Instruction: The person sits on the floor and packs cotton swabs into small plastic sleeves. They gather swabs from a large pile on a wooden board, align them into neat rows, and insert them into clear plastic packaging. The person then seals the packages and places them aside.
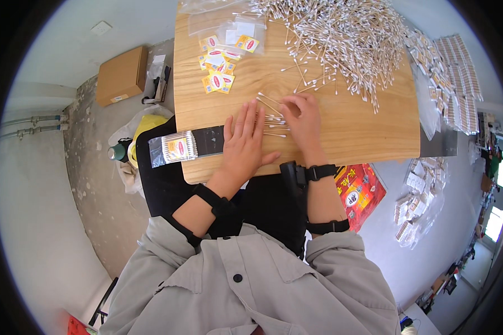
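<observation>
Cotton swabs (275,127) lie side by side on the wooden table, between my two hands. My left hand (243,137) rests flat over their left ends with its fingers stretched out and its thumb apart. On the other side, my right hand (303,120) is curled, thumb and forefinger pinched at the end of a slanting cotton swab (269,100). My left palm hides part of the row. Left of that hand, a clear bag packed with cotton swabs (179,147) and a yellow-and-red label lies on a dark strip (209,140) along the table's near edge.
A large heap of loose cotton swabs (346,39) covers the far right of the wooden table (207,111). Yellow-and-white label cards (219,78) and clear plastic bags lie at far left. Packed swab bundles (455,72) sit beyond the right edge; a cardboard box (122,75) stands left.
</observation>
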Demonstrator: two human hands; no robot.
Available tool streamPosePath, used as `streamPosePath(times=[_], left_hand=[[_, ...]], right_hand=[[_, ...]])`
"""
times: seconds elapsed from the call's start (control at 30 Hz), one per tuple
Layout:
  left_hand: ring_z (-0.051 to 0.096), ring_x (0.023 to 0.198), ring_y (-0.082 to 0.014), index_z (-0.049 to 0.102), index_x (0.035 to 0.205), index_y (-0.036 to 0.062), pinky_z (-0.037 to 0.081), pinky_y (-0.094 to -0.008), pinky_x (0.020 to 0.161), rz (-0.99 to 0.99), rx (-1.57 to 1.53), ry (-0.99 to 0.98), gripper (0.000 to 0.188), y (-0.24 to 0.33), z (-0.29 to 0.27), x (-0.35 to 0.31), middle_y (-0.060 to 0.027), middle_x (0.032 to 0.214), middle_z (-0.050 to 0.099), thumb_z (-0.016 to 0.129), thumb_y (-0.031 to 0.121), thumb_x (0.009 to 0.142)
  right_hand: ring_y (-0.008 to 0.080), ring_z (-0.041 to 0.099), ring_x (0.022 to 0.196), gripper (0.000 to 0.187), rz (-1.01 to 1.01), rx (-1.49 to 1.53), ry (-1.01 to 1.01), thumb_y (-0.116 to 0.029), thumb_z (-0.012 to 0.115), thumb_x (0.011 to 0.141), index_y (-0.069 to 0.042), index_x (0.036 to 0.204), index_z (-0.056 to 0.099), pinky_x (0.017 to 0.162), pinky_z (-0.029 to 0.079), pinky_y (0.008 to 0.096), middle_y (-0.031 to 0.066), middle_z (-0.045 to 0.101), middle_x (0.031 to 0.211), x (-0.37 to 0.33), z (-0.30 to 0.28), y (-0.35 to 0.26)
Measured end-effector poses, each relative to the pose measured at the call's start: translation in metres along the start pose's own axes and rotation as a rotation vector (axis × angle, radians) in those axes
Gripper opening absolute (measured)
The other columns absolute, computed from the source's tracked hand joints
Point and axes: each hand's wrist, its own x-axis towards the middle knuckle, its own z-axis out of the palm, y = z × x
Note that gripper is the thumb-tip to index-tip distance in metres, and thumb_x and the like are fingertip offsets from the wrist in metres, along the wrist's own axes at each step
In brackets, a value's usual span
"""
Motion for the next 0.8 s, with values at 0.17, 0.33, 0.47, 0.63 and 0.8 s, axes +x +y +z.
streamPosePath(times=[0.17, 0.33, 0.47, 0.63, 0.8], left_hand=[[0.018, 0.150, -0.0301, 0.029, 0.151, 0.0000, 0.014, -0.0552, 0.118, 0.006, 0.010, -0.100, 0.112, -0.001, -0.002, 0.005, -0.0158, 0.161, 0.021, 0.074, 0.061, 0.069], [0.016, 0.150, -0.0270, 0.027, 0.152, 0.0021, 0.013, -0.0545, 0.119, -0.001, 0.035, -0.118, 0.113, -0.002, 0.002, 0.008, -0.0146, 0.160, 0.022, 0.072, 0.064, 0.069], [0.016, 0.150, -0.0271, 0.025, 0.152, 0.0020, 0.012, -0.0545, 0.119, -0.001, 0.023, -0.119, 0.113, -0.002, 0.004, 0.007, -0.0149, 0.161, 0.021, 0.072, 0.063, 0.070], [0.016, 0.150, -0.0277, 0.022, 0.154, 0.0026, 0.011, -0.0550, 0.119, -0.007, 0.025, -0.143, 0.114, -0.001, 0.001, 0.008, -0.0156, 0.161, 0.018, 0.072, 0.063, 0.071], [0.017, 0.150, -0.0294, 0.024, 0.152, 0.0009, 0.011, -0.0563, 0.118, -0.002, -0.006, -0.083, 0.112, -0.001, 0.005, 0.004, -0.0167, 0.160, 0.020, 0.073, 0.061, 0.071]], right_hand=[[0.0272, 0.056, 0.100, 0.014, -0.072, 0.095, -0.056, -0.006, 0.076, 0.074, -0.007, 0.087, 0.070, 0.086, 0.048, 0.0363, 0.0106, 0.056, 0.105, -0.015, -0.011, 0.010], [0.0275, 0.055, 0.101, 0.015, -0.093, 0.083, -0.053, -0.005, 0.077, 0.072, -0.006, 0.086, 0.069, 0.086, 0.048, 0.0362, 0.0110, 0.056, 0.107, -0.022, -0.011, 0.009], [0.0279, 0.055, 0.102, 0.014, -0.099, 0.082, -0.061, -0.005, 0.076, 0.073, -0.005, 0.084, 0.069, 0.086, 0.048, 0.0363, 0.0117, 0.056, 0.107, -0.021, -0.011, 0.006], [0.0281, 0.056, 0.100, 0.014, -0.088, 0.030, -0.048, -0.007, 0.075, 0.075, -0.005, 0.087, 0.068, 0.084, 0.048, 0.0361, 0.0121, 0.056, 0.107, -0.019, -0.010, 0.008], [0.0288, 0.058, 0.096, 0.018, 0.122, 0.140, 0.104, -0.010, 0.074, 0.077, -0.006, 0.093, 0.069, 0.082, 0.049, 0.0372, 0.0125, 0.057, 0.101, -0.011, 0.001, -0.004]])
